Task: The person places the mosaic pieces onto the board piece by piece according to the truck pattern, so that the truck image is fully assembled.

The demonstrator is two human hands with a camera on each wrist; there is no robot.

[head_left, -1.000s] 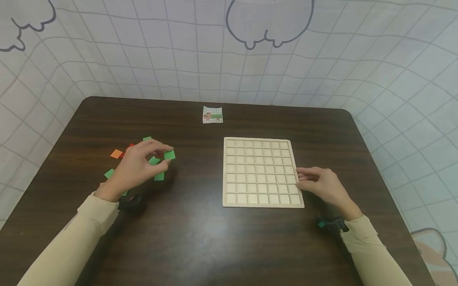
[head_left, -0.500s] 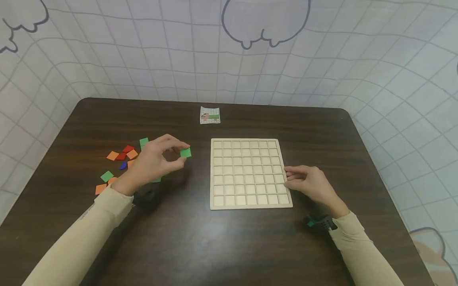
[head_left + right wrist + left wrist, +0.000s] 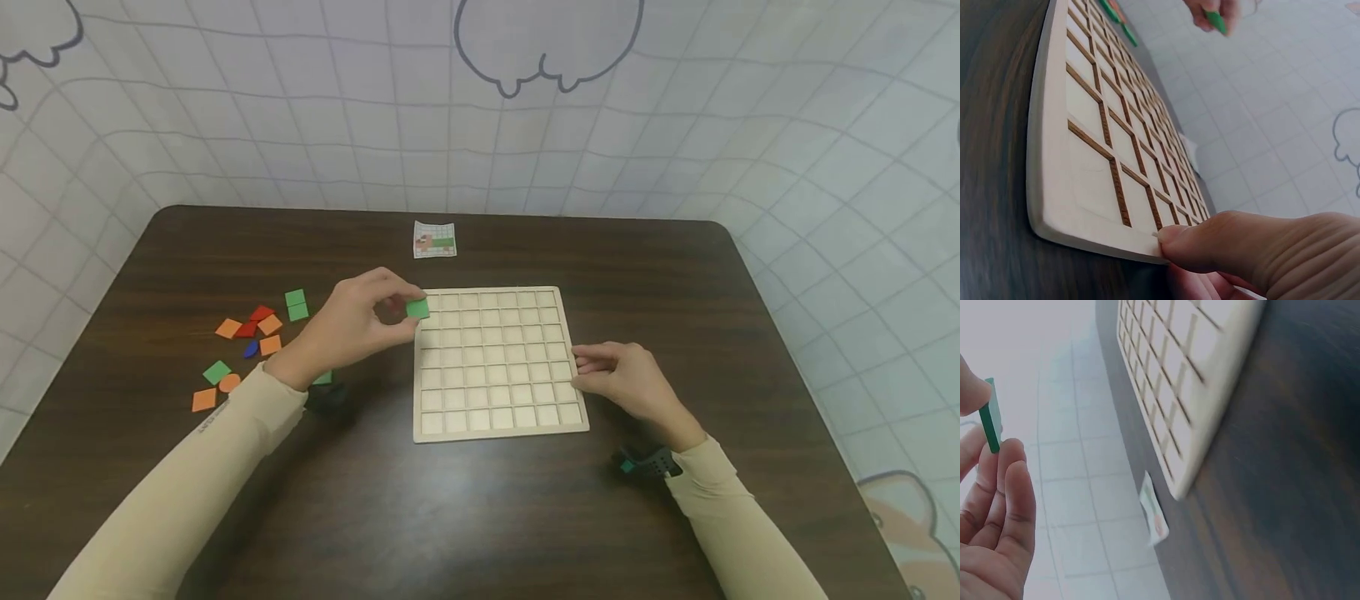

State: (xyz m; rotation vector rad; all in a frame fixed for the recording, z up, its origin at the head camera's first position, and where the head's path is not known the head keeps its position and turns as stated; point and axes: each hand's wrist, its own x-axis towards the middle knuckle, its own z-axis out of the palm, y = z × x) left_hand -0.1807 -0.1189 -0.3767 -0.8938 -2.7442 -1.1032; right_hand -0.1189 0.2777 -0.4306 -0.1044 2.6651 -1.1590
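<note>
My left hand (image 3: 352,321) pinches a green square tile (image 3: 417,309) between thumb and fingers, overlapping the board's upper left corner in the head view. The left wrist view shows this tile (image 3: 991,417) edge-on, raised above the table. A light wooden grid board (image 3: 501,436) lies on the table, its square cells bare. My right hand (image 3: 626,379) grips the board's right edge; in the right wrist view its thumb (image 3: 1210,244) lies on the rim (image 3: 1100,234) and the other fingers are lower, partly hidden.
Loose tiles lie left of the board: orange squares (image 3: 204,400), an orange round piece (image 3: 229,382), red tiles (image 3: 262,313), a blue piece (image 3: 251,348) and green squares (image 3: 296,297). A small printed picture card (image 3: 434,240) sits near the dark table's (image 3: 480,517) back edge.
My left hand has carried the green tile rightward from the loose tiles to the board's upper left corner. The board has slid left together with my right hand.
</note>
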